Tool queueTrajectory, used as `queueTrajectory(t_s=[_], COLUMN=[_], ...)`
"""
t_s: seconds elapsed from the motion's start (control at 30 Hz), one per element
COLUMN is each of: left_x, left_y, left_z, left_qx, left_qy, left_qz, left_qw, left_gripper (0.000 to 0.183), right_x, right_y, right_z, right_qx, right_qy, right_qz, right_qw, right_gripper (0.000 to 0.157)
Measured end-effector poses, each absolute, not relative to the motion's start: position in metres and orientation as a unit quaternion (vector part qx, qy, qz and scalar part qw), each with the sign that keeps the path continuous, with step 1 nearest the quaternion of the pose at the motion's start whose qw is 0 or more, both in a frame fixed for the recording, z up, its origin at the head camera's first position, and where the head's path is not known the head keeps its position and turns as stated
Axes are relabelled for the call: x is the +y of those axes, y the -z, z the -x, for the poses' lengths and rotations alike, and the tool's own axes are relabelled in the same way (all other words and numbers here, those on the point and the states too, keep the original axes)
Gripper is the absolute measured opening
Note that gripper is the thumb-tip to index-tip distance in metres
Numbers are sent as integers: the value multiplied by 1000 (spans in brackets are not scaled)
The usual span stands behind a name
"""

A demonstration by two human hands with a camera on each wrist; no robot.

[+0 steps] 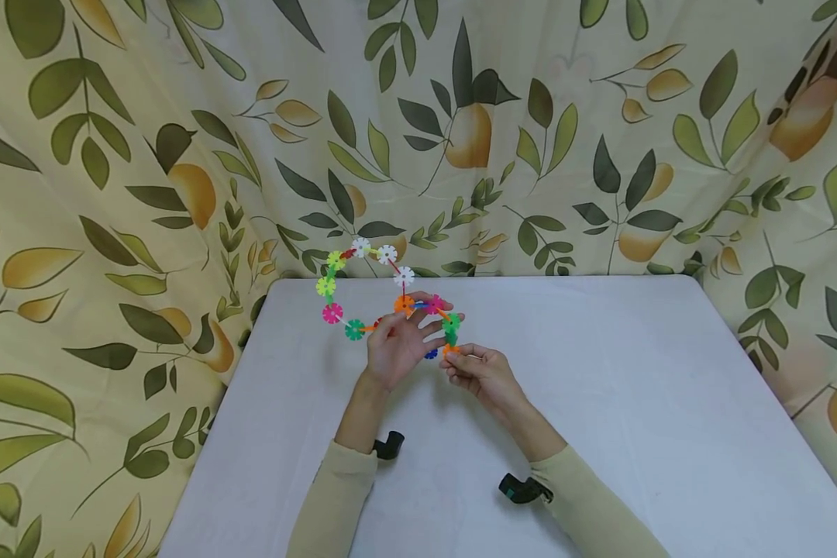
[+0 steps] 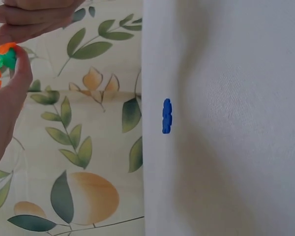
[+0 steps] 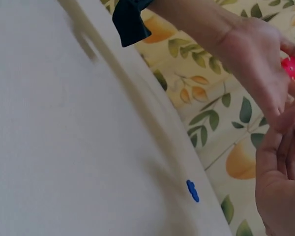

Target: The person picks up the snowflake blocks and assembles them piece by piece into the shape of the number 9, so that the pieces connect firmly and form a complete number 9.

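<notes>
A chain of colourful plastic snowflake discs (image 1: 332, 313) hangs in the air above the table, with a large loop at the left. My left hand (image 1: 399, 353), palm towards me, holds the chain near an orange disc (image 1: 405, 304), its other fingers spread. From there the chain runs right through a pink disc (image 1: 435, 303) and green discs (image 1: 450, 324). At that end my right hand (image 1: 487, 377) pinches an orange snowflake disc (image 1: 450, 351) between thumb and fingers. A loose blue disc (image 2: 167, 116) is on the table, partly hidden in the head view.
The white table (image 1: 635, 418) carries the loose blue disc near its far edge. A leaf-patterned curtain (image 1: 530, 194) hangs behind and beside it. Small black camera mounts (image 1: 390, 446) sit at both wrists.
</notes>
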State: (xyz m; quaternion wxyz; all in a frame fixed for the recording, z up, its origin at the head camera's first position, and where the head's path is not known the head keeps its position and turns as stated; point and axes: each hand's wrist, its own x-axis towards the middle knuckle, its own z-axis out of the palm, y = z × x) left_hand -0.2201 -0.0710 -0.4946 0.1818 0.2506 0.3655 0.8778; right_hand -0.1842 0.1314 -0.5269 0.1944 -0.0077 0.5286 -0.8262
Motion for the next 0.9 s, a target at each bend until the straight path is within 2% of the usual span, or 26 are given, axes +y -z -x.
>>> queueTrajectory(t_s=[0.27, 0.9], left_x=[-63, -52], left_y=[496, 496], left_z=[221, 217], left_qx=[340, 337], left_qy=[-896, -905], left_qz=[-225, -197], left_qw=[179, 171], left_gripper=[41, 38], right_x=[128, 124], right_y=[523, 523], right_z=[182, 180], right_qx=[501, 472], right_qy=[852, 874], right_qz=[-31, -48], right_qw=[146, 109], right_gripper=[12, 5])
